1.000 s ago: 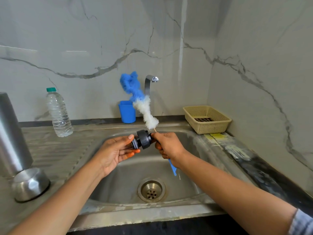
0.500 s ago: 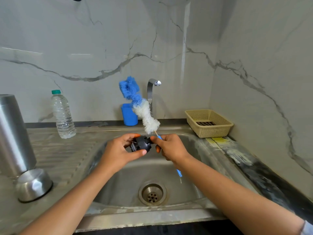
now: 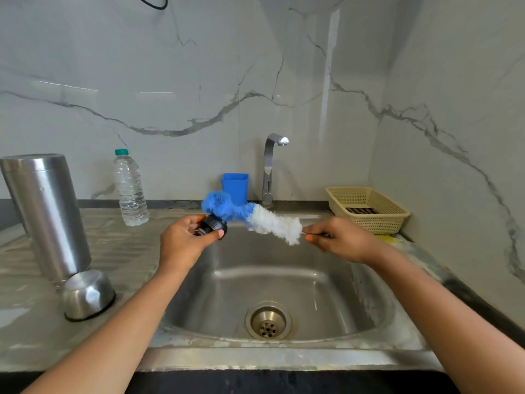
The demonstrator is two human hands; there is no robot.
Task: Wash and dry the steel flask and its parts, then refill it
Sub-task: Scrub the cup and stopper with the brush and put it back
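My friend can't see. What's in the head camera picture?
Over a steel sink, the left hand holds a black flask stopper while the right hand holds a blue-and-white bottle brush to it. The steel flask stands at left.

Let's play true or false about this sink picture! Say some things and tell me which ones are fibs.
The left hand holds the black flask cap. True.
Water runs from the tap. False: no water comes out.
The right hand holds the blue-and-white brush. True.
The steel flask lies in the sink. False: it stands on the counter, left of the sink.
The plastic bottle has a red cap. False: its cap is green.
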